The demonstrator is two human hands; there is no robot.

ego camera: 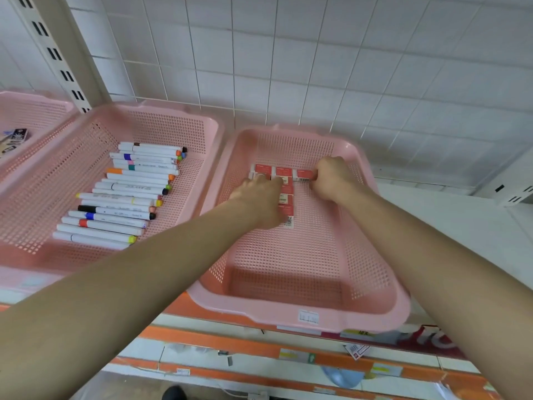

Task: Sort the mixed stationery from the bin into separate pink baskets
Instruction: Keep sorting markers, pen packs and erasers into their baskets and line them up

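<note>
Right hand pinching red box, far end of right basket; left hand atop neighbouring boxes, hold unclear; step, likely: aligning row; next: release squarely.

Bright, even, diffuse light, with only faint soft shading inside the pink basket. Wide-angle distortion bows the wire grid panel and orange shelf edge near the borders. The left hand, right hand and red boxes are slightly motion-blurred.

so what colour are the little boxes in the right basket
The small boxes are red with white edges; head view.
</note>
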